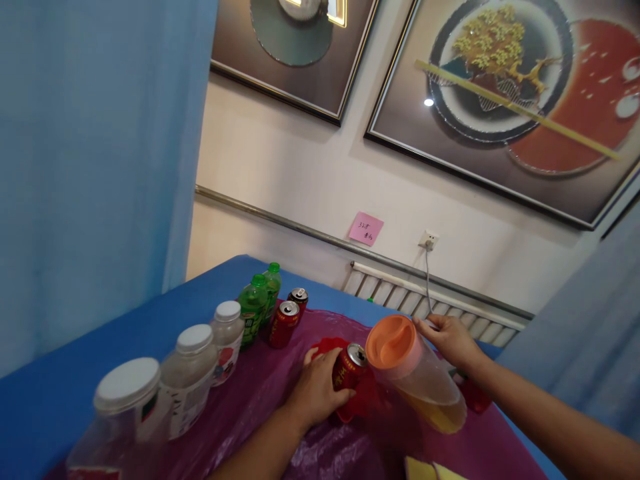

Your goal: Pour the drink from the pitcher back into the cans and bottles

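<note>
My left hand (317, 388) is wrapped round a red drink can (347, 370), which stands over a red dish (367, 400) with a wavy rim. Close to the can's right side, a clear plastic pitcher (425, 393) with an orange lid (393, 340) leans towards it. Some yellowish liquid lies low in the pitcher. My right hand (453, 339) is closed at the pitcher's upper right, where its handle is mostly hidden by the fingers. Whether the lid's rim touches the can, I cannot tell.
On the left stand a row of clear jars with white lids (195, 339), green bottles (253, 307) and two more red cans (285, 325). Purple plastic sheeting (240, 413) covers the blue table (95, 327). A yellow cloth-like item (425, 469) lies at the front; a red object (475, 395) sits behind the pitcher.
</note>
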A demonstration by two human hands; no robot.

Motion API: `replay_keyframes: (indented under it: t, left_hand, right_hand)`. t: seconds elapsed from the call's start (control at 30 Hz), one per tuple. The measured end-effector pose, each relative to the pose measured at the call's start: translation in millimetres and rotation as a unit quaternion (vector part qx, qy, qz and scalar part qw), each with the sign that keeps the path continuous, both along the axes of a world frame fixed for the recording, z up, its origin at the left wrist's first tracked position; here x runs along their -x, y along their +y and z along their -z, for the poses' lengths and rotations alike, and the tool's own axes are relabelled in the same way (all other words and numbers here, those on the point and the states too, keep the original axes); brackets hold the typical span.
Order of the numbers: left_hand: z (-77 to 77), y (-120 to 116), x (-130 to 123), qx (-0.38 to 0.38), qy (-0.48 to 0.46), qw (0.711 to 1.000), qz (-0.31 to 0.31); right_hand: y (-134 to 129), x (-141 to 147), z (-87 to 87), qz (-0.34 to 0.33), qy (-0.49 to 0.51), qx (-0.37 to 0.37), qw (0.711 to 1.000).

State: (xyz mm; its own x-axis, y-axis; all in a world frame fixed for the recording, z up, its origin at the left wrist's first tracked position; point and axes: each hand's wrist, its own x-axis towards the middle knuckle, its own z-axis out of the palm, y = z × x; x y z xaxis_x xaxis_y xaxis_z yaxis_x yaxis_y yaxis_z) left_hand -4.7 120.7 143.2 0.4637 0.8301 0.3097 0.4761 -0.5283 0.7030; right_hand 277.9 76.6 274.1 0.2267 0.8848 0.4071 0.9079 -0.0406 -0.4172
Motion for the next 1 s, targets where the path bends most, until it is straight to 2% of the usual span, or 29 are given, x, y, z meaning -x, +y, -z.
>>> replay_keyframes:
  t: [0.1, 0.47, 1.0]
  left_hand:
    - [0.4, -0.7, 0.1, -0.002, -0.005, 1.000, 0.001]
    - [-2.0, -2.5, 0.1, 0.004, -0.001, 1.000, 0.001]
    - [2.3, -0.1, -0.3, -0.002, -0.012, 1.000, 0.004]
  right_hand:
    - [0.2, -1.0, -0.7, -0.012, 0.013, 0.019, 1.000]
    - [-1.8, 1.6, -1.8, -0.007, 0.017, 0.019, 1.000]
    - [-3.4, 0.7, -3.3, -0.011, 0.006, 0.028, 1.000]
